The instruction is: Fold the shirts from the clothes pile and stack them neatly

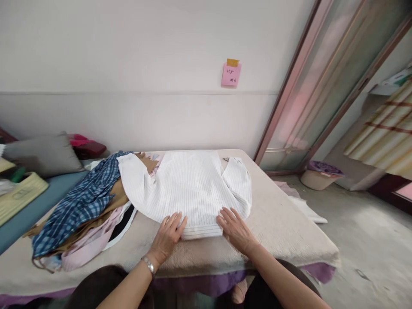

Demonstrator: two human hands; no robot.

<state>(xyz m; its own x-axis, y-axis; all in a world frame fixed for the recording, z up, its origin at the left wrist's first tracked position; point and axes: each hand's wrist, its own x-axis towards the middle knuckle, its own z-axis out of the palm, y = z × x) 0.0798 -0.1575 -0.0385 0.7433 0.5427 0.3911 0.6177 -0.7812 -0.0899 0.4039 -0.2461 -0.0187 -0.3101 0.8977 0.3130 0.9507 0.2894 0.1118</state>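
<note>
A white shirt with thin dark stripes [193, 184] lies spread out on the beige-covered table [283, 231], its sleeves out to the left and right. Its near edge, by the collar or hem, faces me; which one I cannot tell. My left hand [169, 234] rests flat on the left part of that near edge, fingers stretched forward, a metal band on the wrist. On the right part of the same edge lies my right hand [234, 227], palm down with its fingers apart. Neither hand grips the cloth.
To the left lies a heap of clothes with a blue plaid shirt [80, 201] on top. Beyond it are a grey cushion [41, 154] and a yellow basket [24, 197]. A pink note [231, 75] hangs on the wall. A lined bin [320, 175] stands on the floor at right.
</note>
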